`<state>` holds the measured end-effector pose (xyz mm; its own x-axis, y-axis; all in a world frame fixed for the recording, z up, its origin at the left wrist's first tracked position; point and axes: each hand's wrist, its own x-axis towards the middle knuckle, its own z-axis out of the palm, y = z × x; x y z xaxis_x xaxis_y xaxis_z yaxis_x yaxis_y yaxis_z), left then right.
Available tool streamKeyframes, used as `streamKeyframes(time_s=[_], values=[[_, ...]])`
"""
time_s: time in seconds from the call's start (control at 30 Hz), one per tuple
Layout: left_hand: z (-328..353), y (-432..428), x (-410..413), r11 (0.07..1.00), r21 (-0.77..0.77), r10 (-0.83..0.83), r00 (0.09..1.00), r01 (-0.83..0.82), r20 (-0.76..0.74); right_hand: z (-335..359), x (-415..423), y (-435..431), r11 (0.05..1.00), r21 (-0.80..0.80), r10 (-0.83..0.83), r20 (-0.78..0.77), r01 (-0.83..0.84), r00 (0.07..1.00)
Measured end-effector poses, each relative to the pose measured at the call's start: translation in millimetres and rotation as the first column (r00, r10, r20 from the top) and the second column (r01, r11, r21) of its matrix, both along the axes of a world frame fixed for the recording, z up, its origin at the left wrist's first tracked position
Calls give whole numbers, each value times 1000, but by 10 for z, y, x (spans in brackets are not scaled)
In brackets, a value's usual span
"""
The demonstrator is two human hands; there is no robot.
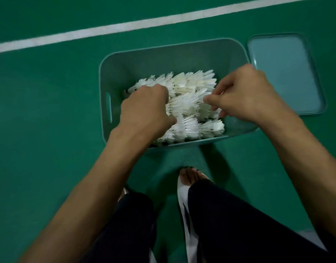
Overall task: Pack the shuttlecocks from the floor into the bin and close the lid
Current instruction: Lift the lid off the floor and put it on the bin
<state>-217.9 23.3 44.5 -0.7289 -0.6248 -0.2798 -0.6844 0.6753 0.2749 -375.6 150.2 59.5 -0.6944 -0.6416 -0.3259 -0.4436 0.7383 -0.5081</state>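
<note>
Mid-frame, left hand (144,109) and right hand (246,95) curl fingers round shuttlecocks (188,105) inside the bin (163,52); lid (284,73) lies upper right.

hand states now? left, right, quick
Left hand: fingers curled, gripping white feather shuttlecocks inside the teal plastic bin.
Right hand: fingers curled, pinching shuttlecocks too.

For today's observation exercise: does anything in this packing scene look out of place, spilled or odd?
Nothing stands out. The shuttlecocks sit inside the bin, left hand and right hand gripping some; the lid lies on the floor beside it.
</note>
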Motion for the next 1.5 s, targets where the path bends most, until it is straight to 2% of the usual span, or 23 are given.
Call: streamKeyframes(time_s=[0.17, 0.33, 0.4, 0.47, 0.57, 0.63, 0.7, 0.77, 0.83, 0.9, 0.97, 1.1, 1.2, 1.3, 1.43, 1.5], values=[[284, 506, -426, 996, -32, -94, 931, 88, -352, 165, -169, 328, 953, -283, -135, -81, 107, 988], [414, 1033, -860, 965, -85, -257, 840, 247, -478, 150, -475, 621, 873, -447, -282, -141, 193, 949], [385, 1213, -1028, 957, -80, -278, 812, 277, -514, 73, -689, 827, 820, -490, -408, -136, 296, 903], [334, 1436, -1182, 951, -44, -279, 791, 304, -545, -92, -919, 1075, 785, -447, -534, -138, 428, 834], [218, 1861, -1400, 912, -15, -365, 796, 409, -483, -504, -1210, 1416, 830, -231, -528, -31, 508, 849], [7, 2090, -1521, 884, -16, -443, 825, 468, -350, -872, -1374, 1568, 888, -72, -455, 15, 455, 891], [-294, 2172, -1589, 872, 17, -474, 851, 490, -225, -1227, -1458, 1669, 946, 81, -311, -47, 314, 949], [-606, 2140, -1605, 873, 37, -480, 870, 487, -116, -1524, -1473, 1744, 965, 193, -155, -123, 177, 980], [-871, 2069, -1593, 872, 33, -488, 873, 488, -16, -1716, -1406, 1820, 965, 227, -81, -221, 132, 972], [-1046, 2001, -1573, 874, 39, -485, 873, 484, 39, -1778, -1269, 1875, 967, 193, -94, -327, 164, 940], [-1155, 1962, -1540, 876, 7, -483, 875, 483, 33, -1765, -1058, 1905, 966, 177, -107, -393, 190, 913], [-1267, 1992, -1375, 835, -99, -548, 835, 541, -55, -1753, -464, 2048, 986, 156, 11, -423, 61, 906], [-1317, 2064, -1153, 777, -99, -626, 780, 622, -14, -1706, -96, 2172, 998, 66, 50, -429, -24, 902], [-1261, 2157, -930, 777, -91, -628, 778, 623, -30, -1535, 67, 2241, 997, -12, 64, -436, -77, 897], [-982, 2142, -795, 802, -180, -596, 776, 569, -204, -1090, 119, 2194, 988, -85, 71, -484, -127, 872], [-742, 2046, -740, 818, -186, -574, 747, 545, -336, -798, 123, 2141, 975, -199, -33, -565, -97, 824]])
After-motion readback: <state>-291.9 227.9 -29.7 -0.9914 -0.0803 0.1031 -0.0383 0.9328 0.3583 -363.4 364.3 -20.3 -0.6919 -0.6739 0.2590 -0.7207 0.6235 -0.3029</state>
